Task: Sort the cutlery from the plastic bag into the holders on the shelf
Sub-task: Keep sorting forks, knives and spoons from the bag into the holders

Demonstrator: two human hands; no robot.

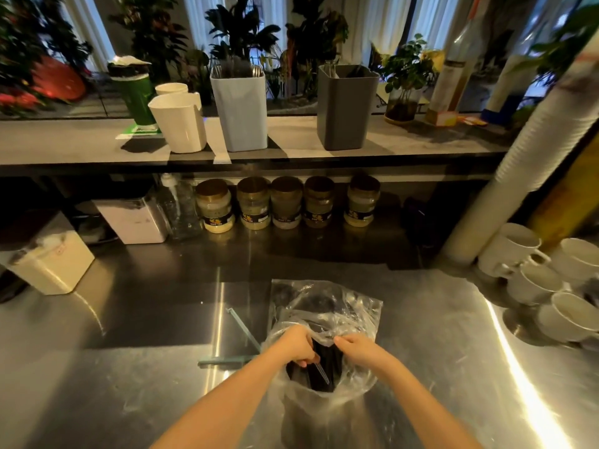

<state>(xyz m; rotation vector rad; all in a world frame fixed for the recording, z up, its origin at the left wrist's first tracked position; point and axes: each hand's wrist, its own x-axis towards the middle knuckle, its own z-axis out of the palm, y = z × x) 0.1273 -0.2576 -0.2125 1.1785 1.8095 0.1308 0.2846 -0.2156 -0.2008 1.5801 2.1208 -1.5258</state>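
Presently the counter [129,319] carries the bag [324,306] near its front edge, mouth toward the person. The shelf [421,140] with the holders [241,111] stands beyond the far edge. Dark cutlery [327,377] lies inside the bag, long axes apparently front to back. The left hand [296,346], at the mouth and nearer the cutlery, pinches a clear piece [321,373]. The right hand [359,350] pinches the bag's rim.

Dim, warm interior; daylight enters through far curtained windows [389,21]. Glare streaks the steel counter [531,393] at near right. Wide-angle bending and blur mark the edges.
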